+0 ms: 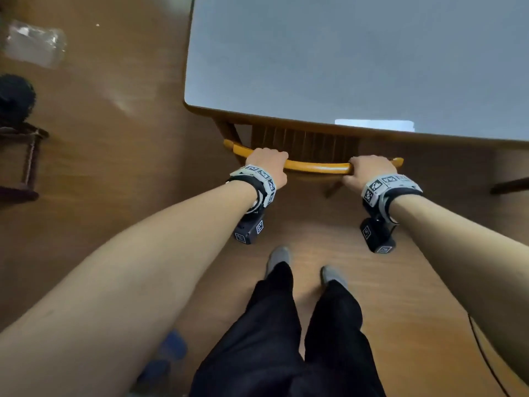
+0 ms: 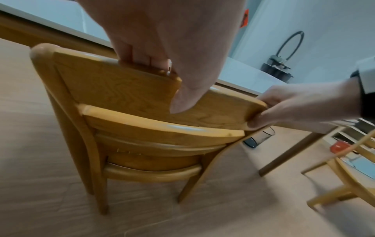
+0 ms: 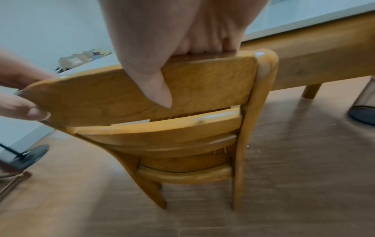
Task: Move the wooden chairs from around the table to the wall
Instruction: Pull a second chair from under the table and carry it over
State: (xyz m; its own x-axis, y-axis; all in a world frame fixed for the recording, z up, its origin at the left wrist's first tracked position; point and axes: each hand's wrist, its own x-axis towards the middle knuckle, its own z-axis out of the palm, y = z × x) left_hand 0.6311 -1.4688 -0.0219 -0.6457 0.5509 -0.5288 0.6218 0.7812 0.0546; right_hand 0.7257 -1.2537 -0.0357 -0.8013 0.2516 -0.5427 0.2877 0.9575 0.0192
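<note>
While the wooden chair (image 1: 315, 164) is standing on the brown wood-look floor (image 1: 128, 156) with its seat tucked under the worktop (image 1: 357, 58), the near edge of that pale grey top is overhanging the seat and lying just beyond the curved top rail. A second wooden chair (image 2: 349, 173) is standing to the right in the left wrist view, near a table leg (image 2: 292, 152), and a dark-based clear container (image 2: 257, 139) is sitting on the floor beyond it. In the head view a crumpled clear plastic bag (image 1: 34, 44) is lying on the floor well to the left, with a dark round object (image 1: 15, 98) and a dark frame nearer that edge; what these two are cannot be told. A thin black cable (image 1: 483, 356) is running across the floor at lower right. The person's feet in grey socks (image 1: 279, 257) are standing just behind the chair. The left hand (image 1: 267, 164) is grasping the left part of the top rail, fingers curled over the top edge and thumb pressing the rear face, as the left wrist view shows. The right hand (image 1: 367, 170) is gripping the right part of the same rail likewise, close to the right post. Both forearms are reaching forward, and the chair is sitting between the person and the worktop.
</note>
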